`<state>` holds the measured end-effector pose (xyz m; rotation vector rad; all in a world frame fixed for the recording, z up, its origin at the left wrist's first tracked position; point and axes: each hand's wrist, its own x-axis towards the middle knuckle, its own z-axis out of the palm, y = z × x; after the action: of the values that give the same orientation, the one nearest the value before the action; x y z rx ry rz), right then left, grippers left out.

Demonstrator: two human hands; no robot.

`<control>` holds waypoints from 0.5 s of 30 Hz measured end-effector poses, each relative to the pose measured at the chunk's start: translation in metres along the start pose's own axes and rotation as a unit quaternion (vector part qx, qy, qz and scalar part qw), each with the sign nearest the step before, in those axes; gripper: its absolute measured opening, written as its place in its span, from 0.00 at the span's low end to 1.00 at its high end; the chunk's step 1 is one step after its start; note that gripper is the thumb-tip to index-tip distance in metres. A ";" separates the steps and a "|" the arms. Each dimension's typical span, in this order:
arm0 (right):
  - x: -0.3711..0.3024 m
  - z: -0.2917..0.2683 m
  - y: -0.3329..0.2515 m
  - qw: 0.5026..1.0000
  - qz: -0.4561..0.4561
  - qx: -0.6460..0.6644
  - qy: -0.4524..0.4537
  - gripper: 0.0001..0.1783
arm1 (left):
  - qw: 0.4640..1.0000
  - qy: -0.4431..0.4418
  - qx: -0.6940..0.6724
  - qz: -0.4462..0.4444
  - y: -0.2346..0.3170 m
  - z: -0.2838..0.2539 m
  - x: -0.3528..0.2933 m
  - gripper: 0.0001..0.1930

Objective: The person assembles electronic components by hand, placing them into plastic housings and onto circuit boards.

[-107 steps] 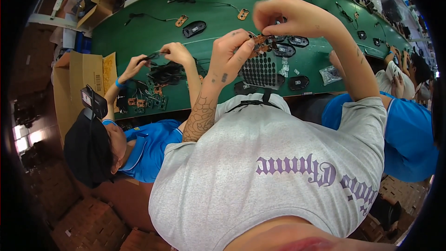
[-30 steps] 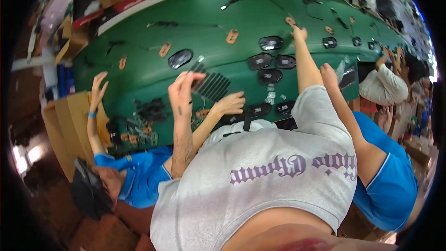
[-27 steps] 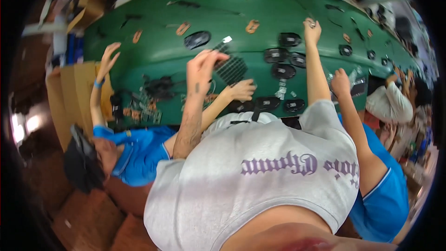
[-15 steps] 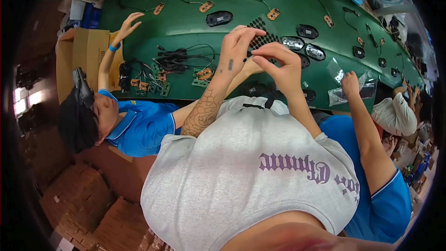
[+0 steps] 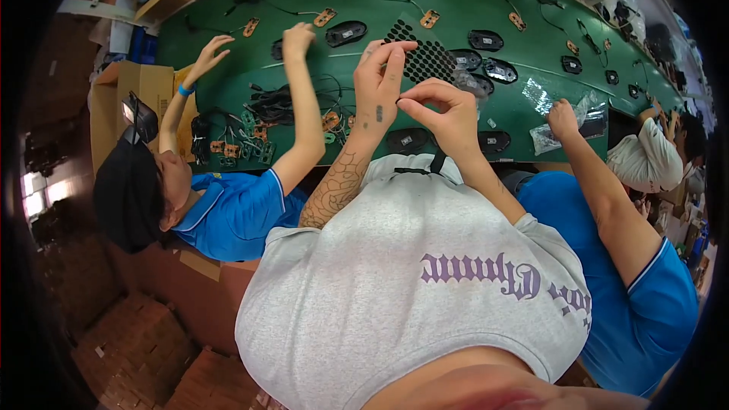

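My left hand [image 5: 377, 74] is closed on the edge of a clear sheet of black round stickers [image 5: 431, 59], thumb and forefinger pinching it at the near left side. Close beside it, my right hand [image 5: 446, 108] has its thumb and forefinger pressed together at a small black dot [image 5: 399, 101], which lies against the edge of my left hand. Black oval mouse shells lie around: one shell [image 5: 408, 140] is below my hands, another shell [image 5: 493, 142] is near the table edge, and a glossy shell [image 5: 501, 70] is beyond my right hand.
On the green table [image 5: 250, 61], circuit boards with cables [image 5: 325, 17] lie in a row along the back. A heap of black cables [image 5: 275, 102] and boards is at left. A co-worker's hand [image 5: 298, 36] reaches a shell; another person's hand [image 5: 563, 118] is on plastic bags at right.
My right hand has moved left, bringing its fingertips to the black dot beside my left hand. The left co-worker's arm has come out from behind my hands and moved left to a shell.
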<state>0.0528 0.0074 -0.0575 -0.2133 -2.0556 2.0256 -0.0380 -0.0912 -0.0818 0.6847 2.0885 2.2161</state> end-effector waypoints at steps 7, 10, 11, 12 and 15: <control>-0.001 -0.017 0.023 0.999 -0.010 0.034 0.017 0.05 | 0.999 0.035 -0.028 -0.011 -0.018 0.001 0.002 0.11; 0.018 -0.041 0.032 0.996 -0.024 0.012 0.089 0.07 | 0.989 0.058 -0.107 -0.083 -0.035 -0.016 0.007 0.18; 0.032 -0.051 0.038 0.989 -0.032 -0.003 0.144 0.08 | 0.983 0.070 -0.131 -0.107 -0.040 -0.024 0.008 0.21; 0.050 -0.066 0.045 0.981 -0.012 0.035 0.190 0.11 | 0.983 0.065 -0.132 -0.108 -0.043 -0.026 0.008 0.21; 0.116 -0.131 0.106 0.972 0.036 0.029 0.231 0.19 | 0.964 0.053 -0.188 -0.180 -0.042 -0.034 0.005 0.30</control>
<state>-0.0300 0.1674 -0.1539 -0.6872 -1.7167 1.8499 -0.0648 -0.1172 -0.1205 0.1482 1.5920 2.3654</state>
